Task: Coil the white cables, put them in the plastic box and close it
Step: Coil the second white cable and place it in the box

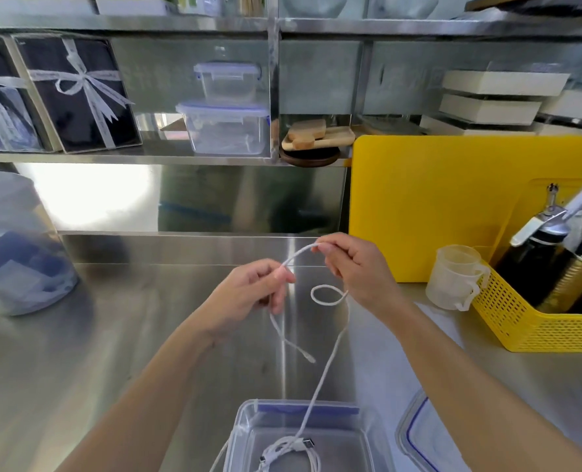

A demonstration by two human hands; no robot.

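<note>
A white cable stretches between my two hands above the steel counter. My left hand pinches it near one end, and the short tail with a small plug dangles below. My right hand pinches the cable higher up; a small loop hangs under it. The long part runs down into the open clear plastic box at the bottom edge. A coiled white cable lies inside that box. The box's lid, with a blue seal, lies on the counter to the right.
A yellow cutting board leans at the back right, beside a yellow basket of bottles and a small plastic cup. A bagged bundle sits at the left. Lidded clear containers and wrapped dark boxes fill the shelf behind.
</note>
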